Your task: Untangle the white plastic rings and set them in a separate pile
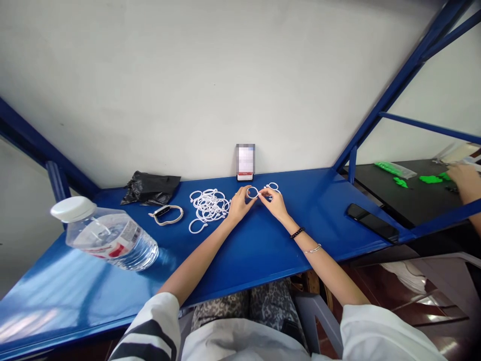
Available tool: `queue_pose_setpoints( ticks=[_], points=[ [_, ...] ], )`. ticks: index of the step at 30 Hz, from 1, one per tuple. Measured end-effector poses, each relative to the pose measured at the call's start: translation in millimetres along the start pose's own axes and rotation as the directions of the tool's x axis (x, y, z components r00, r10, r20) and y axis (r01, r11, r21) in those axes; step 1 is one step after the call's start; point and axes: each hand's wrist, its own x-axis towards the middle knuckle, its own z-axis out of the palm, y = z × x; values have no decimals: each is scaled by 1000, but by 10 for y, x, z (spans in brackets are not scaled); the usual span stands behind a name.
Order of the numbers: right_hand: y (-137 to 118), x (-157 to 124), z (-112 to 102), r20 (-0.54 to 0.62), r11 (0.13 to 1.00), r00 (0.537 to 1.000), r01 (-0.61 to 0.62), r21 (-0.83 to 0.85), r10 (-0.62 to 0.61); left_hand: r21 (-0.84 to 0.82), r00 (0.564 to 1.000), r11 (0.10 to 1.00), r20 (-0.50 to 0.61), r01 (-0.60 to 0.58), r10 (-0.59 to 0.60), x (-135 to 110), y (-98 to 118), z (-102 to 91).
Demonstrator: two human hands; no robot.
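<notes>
Together, the left hand (238, 203) and right hand (273, 201) pinch one white ring (252, 192) beside a pile of rings (208, 205) on the blue table (263, 245).

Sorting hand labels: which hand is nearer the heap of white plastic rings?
Left. The left hand sits just right of the heap of white plastic rings; the right hand is farther right, both pinching a single white plastic ring.

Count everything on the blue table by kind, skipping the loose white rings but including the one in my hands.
Ring between left hand and right hand: 1
Bottle: 1
Watch: 1
Black bag: 1
Phones: 2
Total: 6
</notes>
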Motion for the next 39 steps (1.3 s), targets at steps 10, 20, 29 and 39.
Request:
queue_pose_setpoints(
  ticks=[10,20,29,39],
  points=[
    [280,86,-290,-273,924,928,-316,-213,255,494,996,868,89,-58,16,-58,161,-19],
    [221,53,-286,-304,907,900,-377,-188,311,728,972,682,104,70,-211,-101,247,-57],
    [230,38,-204,-260,973,960,-151,-174,102,471,870,780,457,-413,185,-92,182,22],
    [-130,20,-147,-180,942,942,238,-238,-283,411,968,888,217,-206,124,-111,25,86]
  ],
)
